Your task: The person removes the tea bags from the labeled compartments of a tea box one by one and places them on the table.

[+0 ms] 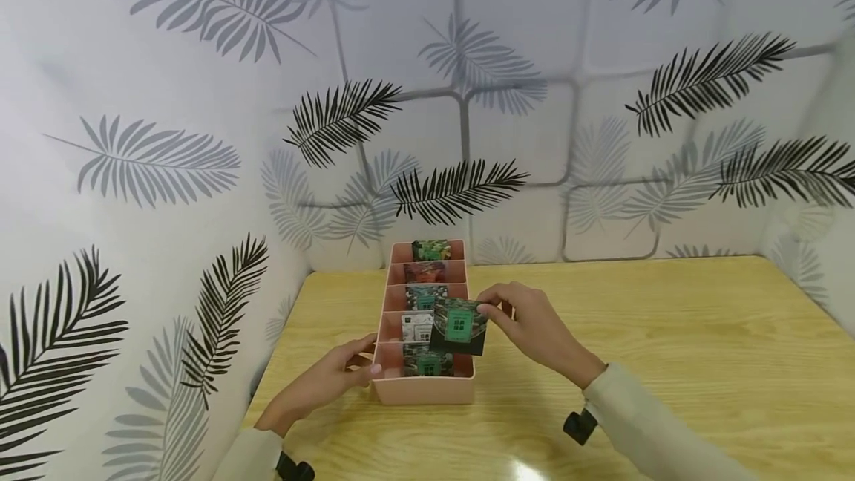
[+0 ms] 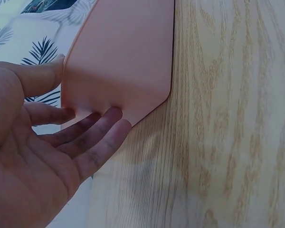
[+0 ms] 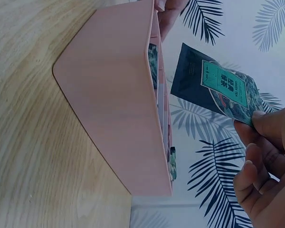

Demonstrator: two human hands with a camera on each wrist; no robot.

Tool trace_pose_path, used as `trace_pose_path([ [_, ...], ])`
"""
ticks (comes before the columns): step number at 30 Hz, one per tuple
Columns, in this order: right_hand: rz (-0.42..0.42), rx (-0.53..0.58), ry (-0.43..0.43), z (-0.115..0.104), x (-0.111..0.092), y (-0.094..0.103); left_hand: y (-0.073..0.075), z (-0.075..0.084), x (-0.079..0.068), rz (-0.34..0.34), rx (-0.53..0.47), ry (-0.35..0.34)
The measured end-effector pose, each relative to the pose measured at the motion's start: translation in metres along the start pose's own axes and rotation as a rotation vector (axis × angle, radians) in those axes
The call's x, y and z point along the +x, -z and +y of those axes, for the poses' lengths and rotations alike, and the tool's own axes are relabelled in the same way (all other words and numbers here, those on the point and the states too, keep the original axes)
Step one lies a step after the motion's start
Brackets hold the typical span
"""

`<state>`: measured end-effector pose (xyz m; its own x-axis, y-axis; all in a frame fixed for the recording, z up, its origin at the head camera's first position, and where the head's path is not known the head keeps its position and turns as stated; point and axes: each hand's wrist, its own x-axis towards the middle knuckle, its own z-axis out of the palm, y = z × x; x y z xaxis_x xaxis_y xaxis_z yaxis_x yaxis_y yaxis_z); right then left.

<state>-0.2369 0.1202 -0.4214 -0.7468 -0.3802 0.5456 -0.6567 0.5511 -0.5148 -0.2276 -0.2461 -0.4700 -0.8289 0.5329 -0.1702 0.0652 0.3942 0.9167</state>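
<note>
My right hand [image 1: 528,321] pinches a dark green tea sachet [image 1: 458,326] by one corner between thumb and fingers. The sachet hangs tilted over the front part of a pink divided box [image 1: 424,392], above the rim in the right wrist view. At the box's near left corner is my left hand [image 1: 334,377], its thumb at the rim and its bent fingertips against the outer side wall. More sachets stand in the compartments: a dark green one [image 1: 427,361] in the nearest, then a white one [image 1: 417,327], partly hidden by the held sachet.
Farther back in the box are a teal-dark sachet [image 1: 425,297], a reddish sachet [image 1: 424,272] and a green-yellow sachet [image 1: 431,250]. The box stands on a wooden table [image 1: 634,362]. Behind the table is a leaf-patterned wall covering [image 1: 514,132].
</note>
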Motion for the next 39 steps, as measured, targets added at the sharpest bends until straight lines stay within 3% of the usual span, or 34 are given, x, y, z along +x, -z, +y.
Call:
trace_pose_path([
  [5, 0.025, -0.009, 0.013, 0.005, 0.004, 0.006, 0.003, 0.000, 0.000, -0.009, -0.009, -0.002],
  [14, 0.028, -0.028, -0.036, 0.013, 0.007, 0.016, 0.005, 0.000, 0.002, -0.035, -0.024, -0.005],
  [30, 0.068, -0.058, -0.067, 0.049, 0.009, 0.028, 0.003, 0.000, 0.005, -0.043, -0.043, -0.006],
  [39, 0.046, -0.083, -0.116, 0.067, 0.010, 0.031, 0.004, -0.002, 0.001, -0.041, -0.034, -0.008],
])
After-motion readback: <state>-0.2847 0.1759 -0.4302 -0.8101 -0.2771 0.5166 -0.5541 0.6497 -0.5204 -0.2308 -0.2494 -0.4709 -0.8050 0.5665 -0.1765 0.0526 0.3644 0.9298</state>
